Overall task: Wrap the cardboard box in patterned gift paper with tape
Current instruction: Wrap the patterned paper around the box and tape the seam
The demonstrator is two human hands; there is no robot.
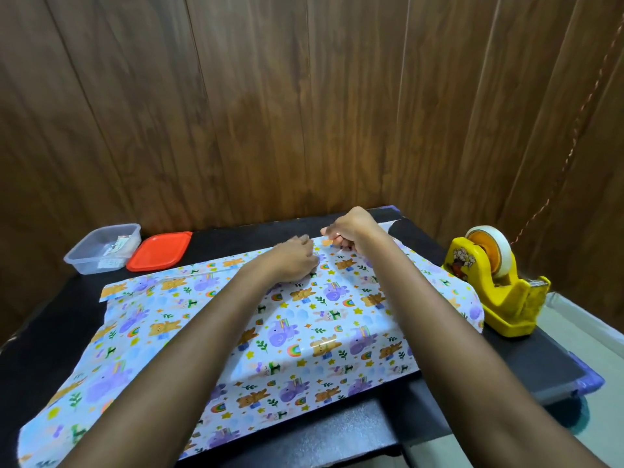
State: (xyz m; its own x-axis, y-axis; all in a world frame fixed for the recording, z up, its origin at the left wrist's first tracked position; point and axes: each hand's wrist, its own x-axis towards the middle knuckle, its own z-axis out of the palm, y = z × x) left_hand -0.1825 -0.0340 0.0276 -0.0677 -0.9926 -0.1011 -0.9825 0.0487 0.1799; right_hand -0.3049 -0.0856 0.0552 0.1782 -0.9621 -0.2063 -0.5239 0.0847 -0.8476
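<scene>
Patterned gift paper with bears, elephants and rainbows lies draped over the box on the black table, and the cardboard itself is hidden beneath it. My left hand presses down on the paper near the far top edge of the box. Just to its right, my right hand hovers with curled fingers that pinch a small strip of clear tape over the paper's far edge. A yellow tape dispenser with a roll of clear tape stands at the right of the table.
A clear plastic container and its red lid sit at the table's back left. A wood-panel wall rises right behind the table. Loose paper hangs over the front left edge.
</scene>
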